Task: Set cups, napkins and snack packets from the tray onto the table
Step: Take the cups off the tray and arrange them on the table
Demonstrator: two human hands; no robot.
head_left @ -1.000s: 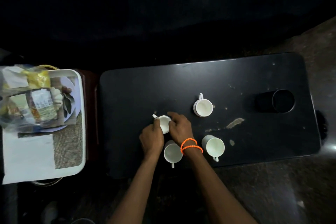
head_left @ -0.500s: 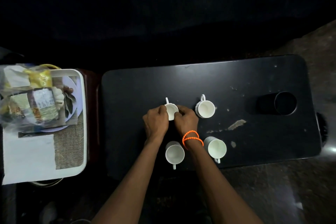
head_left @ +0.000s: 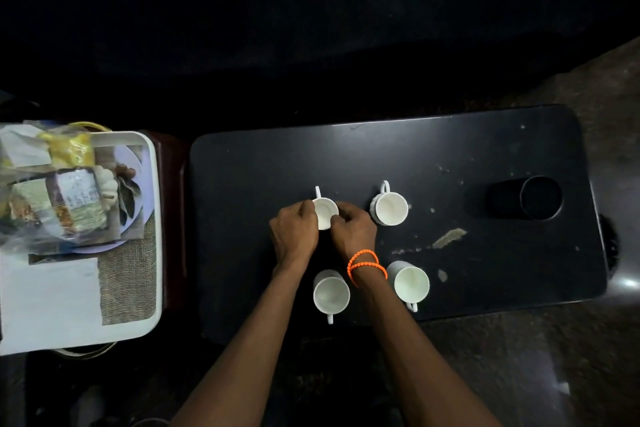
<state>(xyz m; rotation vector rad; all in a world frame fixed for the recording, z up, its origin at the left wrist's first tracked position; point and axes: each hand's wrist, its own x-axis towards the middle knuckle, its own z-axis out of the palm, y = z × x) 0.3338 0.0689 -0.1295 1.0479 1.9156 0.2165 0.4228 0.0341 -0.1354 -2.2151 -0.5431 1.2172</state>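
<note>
Several white cups stand on the black table [head_left: 263, 184]. My left hand [head_left: 294, 232] and my right hand [head_left: 353, 232] both grip one white cup [head_left: 325, 210] from either side, its handle pointing away from me. Another cup [head_left: 389, 208] stands just right of it. Two more cups sit nearer me, one [head_left: 331, 295] between my forearms and one [head_left: 412, 282] right of my right wrist. On the left a white tray [head_left: 154, 218] holds snack packets [head_left: 59, 198] in clear plastic and a white napkin [head_left: 45, 302].
A dark round cup holder [head_left: 540, 198] is sunk into the table's right part. Scuffed patches [head_left: 448, 237] mark the surface near it. The tray rests on a dark red stand [head_left: 176, 218] left of the table. Grey stone floor lies to the right.
Both hands have carried the cup away from me, from beside the near cup to a spot level with the far cup. Its handle has turned from left to pointing away.
</note>
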